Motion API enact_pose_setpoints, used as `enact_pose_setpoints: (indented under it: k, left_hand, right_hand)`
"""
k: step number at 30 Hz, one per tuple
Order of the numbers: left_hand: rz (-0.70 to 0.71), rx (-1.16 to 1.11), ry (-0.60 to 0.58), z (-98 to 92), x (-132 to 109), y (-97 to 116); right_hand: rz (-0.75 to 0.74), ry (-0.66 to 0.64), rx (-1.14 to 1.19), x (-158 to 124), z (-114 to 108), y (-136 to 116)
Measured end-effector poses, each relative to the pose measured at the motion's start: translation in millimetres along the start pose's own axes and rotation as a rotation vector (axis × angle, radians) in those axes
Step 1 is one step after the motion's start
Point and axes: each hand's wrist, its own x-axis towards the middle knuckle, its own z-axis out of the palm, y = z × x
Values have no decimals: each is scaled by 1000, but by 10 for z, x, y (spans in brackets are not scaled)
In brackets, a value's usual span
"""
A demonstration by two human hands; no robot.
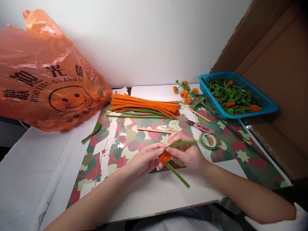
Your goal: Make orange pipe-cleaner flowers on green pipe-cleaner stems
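Between my hands is an orange pipe-cleaner flower (164, 157), held just above the front of the table. My left hand (150, 157) has its thumb and fingers closed around the flower's left side. With thumb and forefinger, my right hand (184, 149) pinches a green pipe cleaner (181, 144) at the top of the flower; its free end sticks out to the right. Another green length (178, 175) hangs from the flower down toward the lower right. Whether the two green lengths are one piece is hidden behind the flower.
Beyond my hands lie a bundle of orange pipe cleaners (144, 104), wooden sticks (154, 130), a pink cutter (199, 126) and green tape (209, 141). A flowered stem (211, 110) leans by a blue basket (250, 115) of leaves. An orange plastic bag (55, 80) stands left, near a green leaf (92, 132).
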Motion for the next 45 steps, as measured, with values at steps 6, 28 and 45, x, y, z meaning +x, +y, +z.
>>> enact_pose_setpoints:
  k: [6,28,45]
  left_hand:
    - [-1,-67,14,21,-3,16]
    - [41,-42,94,-10,-15,32]
    - [162,113,20,-8,-22,-46]
  right_hand:
    - [-209,-8,-137,5,-2,-33]
    - [-645,-136,-424,89,-88,43]
    - [-546,11,-399,35,-49,53]
